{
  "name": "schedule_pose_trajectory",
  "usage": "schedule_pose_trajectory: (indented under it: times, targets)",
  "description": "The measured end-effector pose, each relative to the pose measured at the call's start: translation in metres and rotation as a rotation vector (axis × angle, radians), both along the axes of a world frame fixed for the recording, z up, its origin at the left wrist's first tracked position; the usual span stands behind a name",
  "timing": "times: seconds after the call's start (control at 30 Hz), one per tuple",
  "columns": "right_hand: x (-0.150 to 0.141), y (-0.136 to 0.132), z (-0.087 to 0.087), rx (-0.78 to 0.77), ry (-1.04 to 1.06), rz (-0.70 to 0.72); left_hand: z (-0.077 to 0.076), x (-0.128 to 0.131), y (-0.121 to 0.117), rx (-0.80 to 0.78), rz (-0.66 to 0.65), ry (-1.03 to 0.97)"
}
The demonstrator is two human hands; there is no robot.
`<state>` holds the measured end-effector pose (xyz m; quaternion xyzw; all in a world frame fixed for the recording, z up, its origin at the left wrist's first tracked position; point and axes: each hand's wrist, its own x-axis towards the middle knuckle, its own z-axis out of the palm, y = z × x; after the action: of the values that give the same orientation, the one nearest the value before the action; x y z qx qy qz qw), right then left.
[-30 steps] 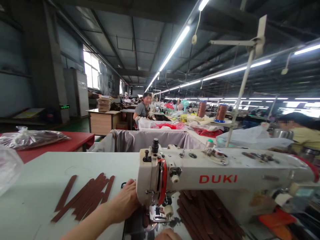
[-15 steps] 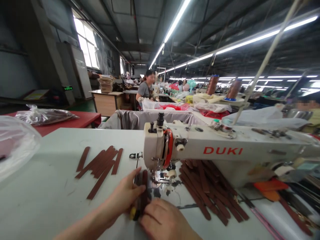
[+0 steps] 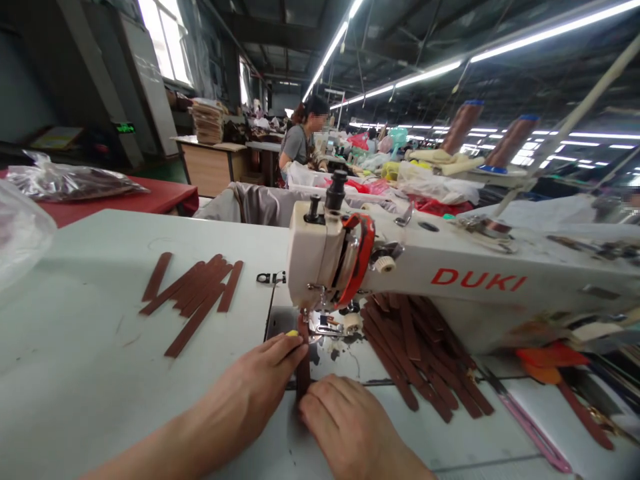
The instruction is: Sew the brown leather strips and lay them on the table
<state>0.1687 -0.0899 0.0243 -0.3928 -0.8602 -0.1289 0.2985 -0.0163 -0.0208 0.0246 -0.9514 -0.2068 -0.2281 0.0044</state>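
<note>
Feeding resumed: L hand (image 3: 250, 393) and R hand (image 3: 345, 427) moved in vs 0.5 s ago, fingertips pinching brown strip (image 3: 303, 363) flat. Strip's far end sat under presser foot (image 3: 320, 327) of DUKI sewing machine (image 3: 450, 273), so prob lined up for stitching.

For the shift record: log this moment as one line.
left hand: pressing brown strip | right hand: pinching strip's near end | strip: under presser foot of sewing machine | loose strips: left on table

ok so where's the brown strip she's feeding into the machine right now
In the head view the brown strip lies low and centre, running under the sewing machine head, pinned between the left hand and right hand.
</note>
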Motion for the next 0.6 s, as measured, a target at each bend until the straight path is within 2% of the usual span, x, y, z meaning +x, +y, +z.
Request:
schedule_pose_trajectory:
  times: [0.2,0.47,0.6]
  targets:
    - [-0.001,0.006,-0.003,0.005,0.041,-0.021,0.002,0.007,0.008,-0.065,0.007,-0.052]
    - [0.0,0.014,-0.011,0.054,0.088,-0.042,-0.008,0.009,0.016,-0.022,-0.014,-0.111]
    - [0.0,0.016,-0.014,0.052,0.081,-0.048,-0.002,0.011,0.015,0.03,0.011,-0.099]
